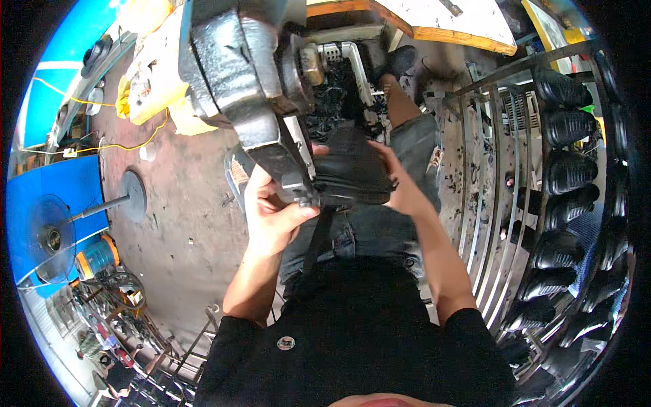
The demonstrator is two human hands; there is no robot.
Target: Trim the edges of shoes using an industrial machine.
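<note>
Below the head of a black metal machine (pixel 254 102), a black shoe (pixel 356 169) is held over my lap, close against the machine's narrow lower end. My right hand (pixel 401 184) wraps round the shoe's right side. On the other side, my left hand (pixel 271 216) has its fingers curled and its thumb at the machine's tip, gripping the shoe's left edge. The machine hides part of that edge and some of my left fingers.
Black shoes (pixel 569 169) line a metal rack (pixel 485 183) at my right. Beyond the machine sits a white plastic basket (pixel 359 68) with black scraps. A pedestal fan (pixel 54 237) stands left, near a yellow cord (pixel 122 146). A white-topped table (pixel 461 24) is at the far side.
</note>
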